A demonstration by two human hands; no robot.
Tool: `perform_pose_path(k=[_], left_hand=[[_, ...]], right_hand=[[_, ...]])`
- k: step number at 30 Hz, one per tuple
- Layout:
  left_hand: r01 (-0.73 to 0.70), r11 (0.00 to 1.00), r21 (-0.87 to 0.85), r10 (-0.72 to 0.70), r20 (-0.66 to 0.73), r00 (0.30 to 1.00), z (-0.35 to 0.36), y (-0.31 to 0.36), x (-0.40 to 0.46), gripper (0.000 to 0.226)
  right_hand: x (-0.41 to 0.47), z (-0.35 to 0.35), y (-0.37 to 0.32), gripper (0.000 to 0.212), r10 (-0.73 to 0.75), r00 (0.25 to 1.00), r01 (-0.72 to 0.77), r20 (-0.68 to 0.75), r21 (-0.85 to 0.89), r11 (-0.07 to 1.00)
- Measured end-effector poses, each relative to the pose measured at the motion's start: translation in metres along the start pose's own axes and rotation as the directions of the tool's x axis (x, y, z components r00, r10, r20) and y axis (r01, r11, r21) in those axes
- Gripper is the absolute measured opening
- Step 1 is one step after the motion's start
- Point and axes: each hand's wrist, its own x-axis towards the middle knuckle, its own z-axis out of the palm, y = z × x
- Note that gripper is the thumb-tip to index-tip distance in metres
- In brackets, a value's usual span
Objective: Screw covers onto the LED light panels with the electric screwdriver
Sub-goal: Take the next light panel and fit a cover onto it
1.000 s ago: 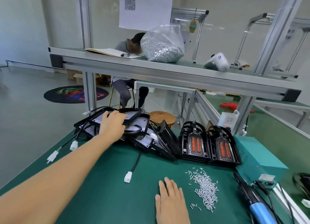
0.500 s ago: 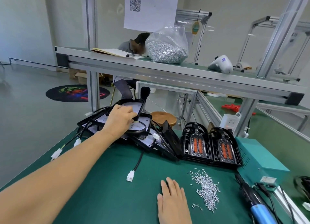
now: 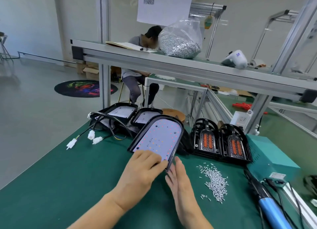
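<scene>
My left hand (image 3: pixel 143 167) grips the near end of a black-framed LED light panel (image 3: pixel 159 136), held tilted above the green mat, its white LED board facing up. My right hand (image 3: pixel 178 177) is flat with fingers apart, its fingertips touching the panel's near right edge. More panels (image 3: pixel 121 113) lie stacked behind with cables and white connectors (image 3: pixel 91 135). Two black covers with orange lenses (image 3: pixel 207 141) (image 3: pixel 235 145) lean at the right. A pile of small silver screws (image 3: pixel 215 180) lies right of my hands. The blue-handled electric screwdriver (image 3: pixel 267 204) rests at the lower right.
A teal power box (image 3: pixel 267 153) stands at the right. An aluminium shelf (image 3: pixel 171 65) crosses above, bearing a bag of screws (image 3: pixel 180 40) and a white device (image 3: pixel 235 58). A person sits behind it. The bench's left edge (image 3: pixel 42 161) drops to the floor.
My left hand has pulled one panel off the stack toward me and lifted it. My right hand rose from the mat to touch the panel's edge.
</scene>
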Motion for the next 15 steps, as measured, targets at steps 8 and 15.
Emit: perform_pose_path(k=[8, 15], left_hand=[[-0.003, 0.992, -0.127, 0.011, 0.063, 0.998, -0.001, 0.03, -0.029, 0.025], [-0.012, 0.979, -0.203, 0.048, 0.177, 0.983, 0.007, 0.046, -0.053, 0.015]], right_hand=[[0.006, -0.018, -0.025, 0.067, -0.02, 0.996, 0.023, 0.082, -0.03, 0.999], [0.003, -0.027, -0.013, 0.024, 0.073, 0.996, -0.086, -0.048, -0.355, 0.931]])
